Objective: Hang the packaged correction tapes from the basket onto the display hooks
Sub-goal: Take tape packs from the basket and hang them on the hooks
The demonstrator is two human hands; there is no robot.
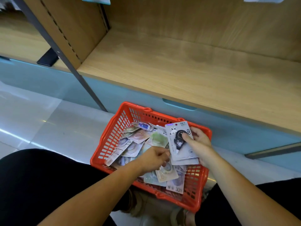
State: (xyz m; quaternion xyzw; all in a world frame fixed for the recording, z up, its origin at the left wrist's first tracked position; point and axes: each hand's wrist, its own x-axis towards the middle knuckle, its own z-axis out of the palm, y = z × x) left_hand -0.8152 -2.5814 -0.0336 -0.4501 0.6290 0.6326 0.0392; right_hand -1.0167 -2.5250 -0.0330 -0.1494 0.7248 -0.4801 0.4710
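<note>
Several correction tapes (173, 133) sit gripped in our right hand (199, 142); our left hand (154, 158) curls into the basket (112, 136), grasp unclear. Gathering, we judge; next, lift toward twelve o'clock.

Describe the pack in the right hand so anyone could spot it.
Find the red basket on the floor below the wooden shelf. Over its right side, the right hand holds a small stack; the front pack is pale grey with a black dispenser and rabbit drawing, unlike the pastel packs below.
</note>
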